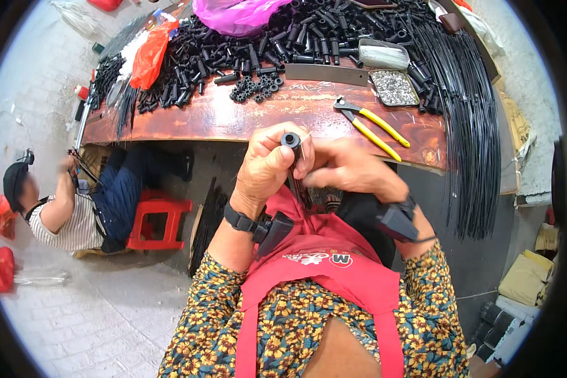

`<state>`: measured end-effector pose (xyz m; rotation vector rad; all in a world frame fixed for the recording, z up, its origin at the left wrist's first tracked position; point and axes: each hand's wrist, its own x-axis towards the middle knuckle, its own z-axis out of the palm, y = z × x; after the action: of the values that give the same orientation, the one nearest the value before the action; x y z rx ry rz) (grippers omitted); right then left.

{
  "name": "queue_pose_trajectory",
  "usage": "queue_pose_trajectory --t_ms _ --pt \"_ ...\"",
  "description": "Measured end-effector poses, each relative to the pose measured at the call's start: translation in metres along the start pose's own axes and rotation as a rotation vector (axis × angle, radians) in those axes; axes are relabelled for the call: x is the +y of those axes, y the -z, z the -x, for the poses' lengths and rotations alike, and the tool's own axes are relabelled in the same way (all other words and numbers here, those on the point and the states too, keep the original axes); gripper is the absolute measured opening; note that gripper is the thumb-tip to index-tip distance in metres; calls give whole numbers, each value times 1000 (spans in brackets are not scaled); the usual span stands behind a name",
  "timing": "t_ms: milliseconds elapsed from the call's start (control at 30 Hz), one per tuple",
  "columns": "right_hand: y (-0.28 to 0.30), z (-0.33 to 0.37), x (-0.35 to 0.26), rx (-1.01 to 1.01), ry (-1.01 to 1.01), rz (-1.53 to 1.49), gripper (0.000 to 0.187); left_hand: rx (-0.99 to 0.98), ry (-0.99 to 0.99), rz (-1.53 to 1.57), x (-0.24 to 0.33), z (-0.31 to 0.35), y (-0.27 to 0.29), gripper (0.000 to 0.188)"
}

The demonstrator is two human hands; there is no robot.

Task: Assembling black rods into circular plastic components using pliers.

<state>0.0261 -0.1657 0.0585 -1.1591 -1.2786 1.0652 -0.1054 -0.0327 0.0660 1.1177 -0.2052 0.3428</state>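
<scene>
In front of my red apron, my left hand (258, 170) is closed round a black plastic tube fitting (290, 140), its round hollow end facing up. My right hand (353, 169) is close against it on the right, slightly blurred. The thumb and fingers of that hand are pinched together just below the fitting, and what they hold is hidden. Thin dark strands (301, 194) hang beneath the hands. On the table beyond lie yellow-handled pincers (375, 129), a small heap of black ring nuts (256, 88) and a flat metal bar (326, 74).
Black tube fittings (223, 53) cover the far part of the wooden table (220, 116). A tray of small metal pieces (394, 87) sits by a clear box (383, 55). Long black rods (472, 138) overhang the right edge. A person (69, 211) sits left, beside a red stool (157, 220).
</scene>
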Motion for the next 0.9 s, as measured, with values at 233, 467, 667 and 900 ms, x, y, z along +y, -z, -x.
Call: queue_pose_trajectory --t_ms 233,467,667,900 --pt "1 0 -55 321 338 475 39 193 -83 -49 -7 5 -12 43" --pt "0 -11 -47 461 543 612 20 168 -69 43 -4 7 -11 40" --pt "-3 -17 -44 252 -165 -277 36 232 -68 56 -1 6 -10 39" --pt "-23 -14 -42 452 148 -321 10 288 -132 19 0 3 -10 38"
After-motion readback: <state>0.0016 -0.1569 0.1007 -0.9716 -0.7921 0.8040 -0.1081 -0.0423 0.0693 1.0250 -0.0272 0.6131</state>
